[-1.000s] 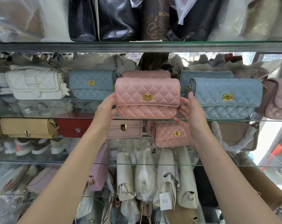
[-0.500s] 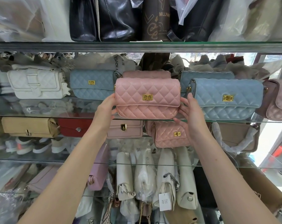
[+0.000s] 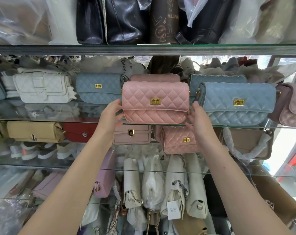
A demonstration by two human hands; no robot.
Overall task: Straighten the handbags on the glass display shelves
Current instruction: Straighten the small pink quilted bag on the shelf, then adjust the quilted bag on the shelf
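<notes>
A pink quilted handbag (image 3: 154,102) with a gold clasp stands upright at the front edge of the middle glass shelf (image 3: 42,119). My left hand (image 3: 109,114) touches its left end and my right hand (image 3: 197,116) its right end, fingers fairly straight against the sides. A second pink bag (image 3: 154,77) stands right behind it. On the right a light blue quilted bag (image 3: 237,104) nearly touches it. To the left, set further back, are a blue bag (image 3: 99,88) and a white bag (image 3: 42,89).
A mauve bag (image 3: 293,106) sits at the far right. The shelf below holds a beige bag (image 3: 33,132), a red one (image 3: 81,130), a pale pink one (image 3: 132,134) and a small pink quilted one (image 3: 179,139). Black bags (image 3: 120,19) crowd the top shelf.
</notes>
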